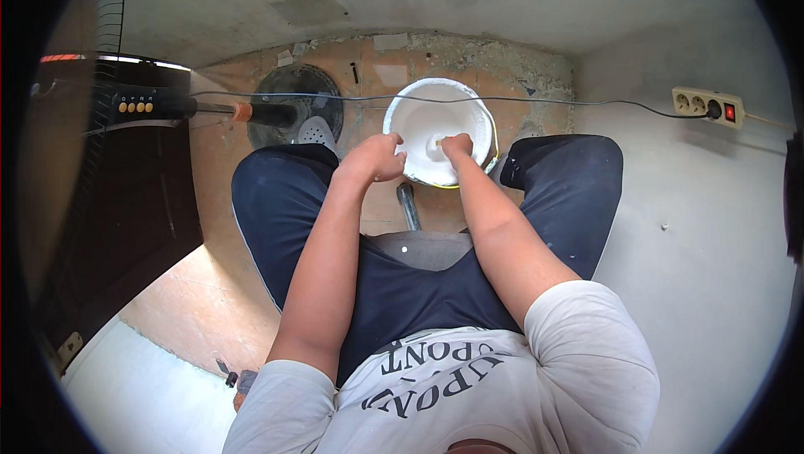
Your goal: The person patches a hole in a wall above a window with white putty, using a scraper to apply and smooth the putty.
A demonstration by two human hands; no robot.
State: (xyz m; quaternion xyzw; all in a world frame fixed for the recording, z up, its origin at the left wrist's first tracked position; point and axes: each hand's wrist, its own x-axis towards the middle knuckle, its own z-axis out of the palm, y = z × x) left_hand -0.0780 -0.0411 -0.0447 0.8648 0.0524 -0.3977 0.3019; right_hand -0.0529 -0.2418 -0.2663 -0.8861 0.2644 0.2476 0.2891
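A round white bucket [419,100] stands on the floor between my feet, its inside coated with white material. My left hand [378,157] is closed on the bucket's left near rim. My right hand [457,147] reaches over the bucket, its fingers wrapped round a tool with a short pale handle [439,143]. White material surrounds the tool's lower end, so its kind does not show. A yellowish-green edge runs along the bucket's near right side.
At the left a fan's stand [268,112] rises from a round dark base [280,81]. Its thin cord [536,100] crosses above the bucket to a power strip [708,108] on the right wall. A dark tube-like object [408,206] lies between my knees. The wall's lower edge is rough.
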